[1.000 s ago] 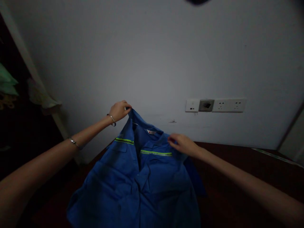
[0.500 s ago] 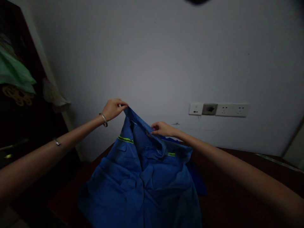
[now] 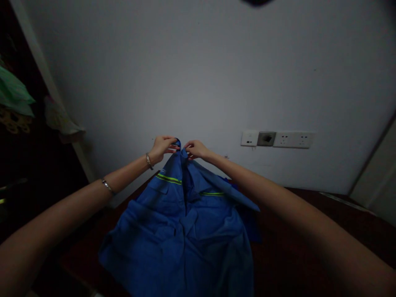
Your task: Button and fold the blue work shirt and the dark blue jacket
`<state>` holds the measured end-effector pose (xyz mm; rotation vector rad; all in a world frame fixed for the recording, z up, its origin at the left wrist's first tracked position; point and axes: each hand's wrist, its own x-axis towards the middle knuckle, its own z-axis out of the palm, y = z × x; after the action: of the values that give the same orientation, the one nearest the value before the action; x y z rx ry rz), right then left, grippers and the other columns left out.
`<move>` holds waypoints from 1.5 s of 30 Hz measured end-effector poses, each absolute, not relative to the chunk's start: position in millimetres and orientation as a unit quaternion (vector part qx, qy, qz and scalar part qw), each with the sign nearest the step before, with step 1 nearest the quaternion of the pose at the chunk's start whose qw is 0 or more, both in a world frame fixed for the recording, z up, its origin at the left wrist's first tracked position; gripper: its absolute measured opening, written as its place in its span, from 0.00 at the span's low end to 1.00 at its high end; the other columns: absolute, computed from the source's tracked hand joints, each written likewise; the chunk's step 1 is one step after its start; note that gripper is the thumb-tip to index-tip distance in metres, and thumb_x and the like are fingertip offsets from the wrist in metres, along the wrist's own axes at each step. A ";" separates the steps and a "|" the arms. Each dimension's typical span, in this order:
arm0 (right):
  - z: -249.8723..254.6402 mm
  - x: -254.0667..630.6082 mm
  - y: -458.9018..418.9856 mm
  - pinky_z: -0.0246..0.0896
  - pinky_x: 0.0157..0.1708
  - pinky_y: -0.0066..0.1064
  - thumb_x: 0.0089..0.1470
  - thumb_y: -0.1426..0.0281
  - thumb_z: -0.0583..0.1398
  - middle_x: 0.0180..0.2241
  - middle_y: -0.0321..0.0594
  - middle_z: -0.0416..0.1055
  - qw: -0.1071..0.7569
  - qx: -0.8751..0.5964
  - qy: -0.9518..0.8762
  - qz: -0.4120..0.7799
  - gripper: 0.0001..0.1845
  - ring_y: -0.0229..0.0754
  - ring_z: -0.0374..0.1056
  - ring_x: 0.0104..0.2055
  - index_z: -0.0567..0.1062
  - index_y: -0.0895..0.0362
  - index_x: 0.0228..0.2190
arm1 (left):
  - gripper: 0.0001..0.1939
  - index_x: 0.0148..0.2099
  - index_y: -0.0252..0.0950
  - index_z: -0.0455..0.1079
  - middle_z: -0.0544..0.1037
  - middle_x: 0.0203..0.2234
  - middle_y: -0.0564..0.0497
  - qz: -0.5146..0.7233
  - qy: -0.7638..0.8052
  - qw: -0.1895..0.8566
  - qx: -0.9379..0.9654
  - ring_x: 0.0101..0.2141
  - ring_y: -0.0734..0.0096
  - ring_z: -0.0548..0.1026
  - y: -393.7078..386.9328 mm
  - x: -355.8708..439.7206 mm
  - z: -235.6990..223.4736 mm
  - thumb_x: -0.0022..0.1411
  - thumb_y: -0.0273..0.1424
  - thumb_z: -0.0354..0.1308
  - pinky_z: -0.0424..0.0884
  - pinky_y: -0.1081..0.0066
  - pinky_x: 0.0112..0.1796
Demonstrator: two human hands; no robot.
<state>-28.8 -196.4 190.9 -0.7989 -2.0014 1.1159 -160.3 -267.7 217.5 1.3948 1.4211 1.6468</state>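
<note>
A blue work jacket (image 3: 148,231) with yellow-green stripes across the chest lies front up, its upper part lifted. My left hand (image 3: 163,147) pinches the collar edge on the left, thumb and fingers closed on the cloth. Close beside it, my right hand (image 3: 197,149) grips the collar's other side, so both edges nearly meet at the top. The front opening hangs between the hands, and the collar's inside is mostly hidden. A darker blue cloth (image 3: 252,227) shows from under the jacket on the right.
Beneath the jacket is a dark red surface (image 3: 287,247) running up to a pale wall (image 3: 198,82). Sockets and a switch plate (image 3: 291,139) sit on the wall at right. A green cloth (image 3: 14,93) and a pale bag (image 3: 60,119) hang by the dark door at left.
My hands have come closer together, bringing the two collar edges toward each other. The open neck has narrowed, and the right side of the jacket now slopes down as a flap.
</note>
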 end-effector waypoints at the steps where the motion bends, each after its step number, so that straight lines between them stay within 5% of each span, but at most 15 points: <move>1: 183.9 -32.5 -200.5 0.65 0.25 0.29 0.48 0.75 0.56 0.18 0.34 0.64 0.342 -0.308 -0.762 0.455 0.02 0.32 0.62 0.20 0.69 0.62 0.27 | 0.05 0.32 0.28 0.65 0.73 0.23 0.48 0.621 0.526 0.283 0.508 0.22 0.71 0.74 -264.5 -157.7 212.9 0.50 0.24 0.56 0.70 0.73 0.23; 9: 161.2 -30.6 -210.8 0.66 0.29 0.27 0.48 0.62 0.59 0.30 0.38 0.69 0.309 -0.199 -0.689 0.625 0.16 0.33 0.66 0.27 0.70 0.59 0.37 | 0.05 0.31 0.28 0.66 0.73 0.22 0.49 0.671 0.491 0.319 0.455 0.23 0.74 0.73 -256.8 -161.6 202.4 0.48 0.23 0.56 0.69 0.74 0.26; 13: 150.4 -41.6 -204.4 0.66 0.29 0.29 0.42 0.63 0.64 0.35 0.38 0.70 0.361 -0.243 -0.697 0.570 0.29 0.36 0.67 0.30 0.64 0.56 0.46 | 0.04 0.30 0.29 0.65 0.73 0.23 0.49 0.690 0.468 0.333 0.441 0.25 0.72 0.74 -257.8 -168.1 203.3 0.48 0.23 0.56 0.69 0.74 0.27; 17: 150.6 -54.2 -191.9 0.65 0.31 0.28 0.39 0.76 0.63 0.32 0.37 0.71 0.413 -0.336 -0.736 0.419 0.22 0.36 0.67 0.30 0.69 0.60 0.41 | 0.09 0.33 0.29 0.67 0.74 0.29 0.47 0.684 0.463 0.297 0.479 0.29 0.71 0.74 -254.6 -174.3 199.3 0.48 0.28 0.59 0.69 0.72 0.31; 24: 206.7 -43.9 -177.7 0.63 0.36 0.31 0.37 0.76 0.60 0.30 0.38 0.72 0.510 -0.311 -0.748 0.290 0.15 0.37 0.67 0.32 0.73 0.64 0.33 | 0.32 0.47 0.31 0.66 0.74 0.39 0.44 0.571 0.522 0.199 0.602 0.37 0.66 0.72 -251.0 -175.8 175.6 0.37 0.37 0.67 0.68 0.68 0.39; 30: 220.5 -44.2 -175.7 0.61 0.40 0.33 0.38 0.74 0.60 0.34 0.39 0.71 0.562 -0.277 -0.726 0.284 0.17 0.39 0.67 0.37 0.72 0.63 0.36 | 0.26 0.42 0.30 0.69 0.76 0.32 0.47 0.592 0.530 0.205 0.572 0.31 0.67 0.73 -236.7 -151.6 155.8 0.40 0.37 0.64 0.69 0.69 0.34; 36: 129.6 0.7 -181.0 0.59 0.44 0.37 0.44 0.57 0.59 0.50 0.52 0.62 0.498 -0.307 -0.732 0.350 0.39 0.43 0.65 0.45 0.56 0.61 0.53 | 0.17 0.37 0.29 0.71 0.76 0.26 0.48 0.622 0.585 0.197 0.482 0.25 0.70 0.73 -225.4 -165.9 148.2 0.41 0.28 0.61 0.68 0.72 0.28; 40: 38.1 45.1 -212.5 0.53 0.51 0.39 0.45 0.55 0.58 0.49 0.51 0.64 0.369 -0.347 -0.802 0.317 0.33 0.46 0.61 0.50 0.63 0.62 0.49 | 0.15 0.37 0.29 0.70 0.75 0.26 0.47 0.645 0.619 0.205 0.399 0.26 0.69 0.73 -228.2 -195.3 147.6 0.42 0.27 0.61 0.69 0.71 0.28; 45: -22.4 42.4 -266.0 0.57 0.48 0.38 0.45 0.62 0.60 0.49 0.45 0.64 0.340 -0.314 -0.801 0.379 0.35 0.44 0.63 0.48 0.56 0.56 0.53 | 0.12 0.33 0.28 0.69 0.74 0.27 0.44 0.667 0.654 0.148 0.324 0.27 0.66 0.72 -219.3 -231.0 144.1 0.41 0.25 0.62 0.68 0.70 0.26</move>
<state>42.4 -266.0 -22.4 -0.8166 -2.0857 0.9874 -231.0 -219.3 144.1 0.9335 1.8814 1.9195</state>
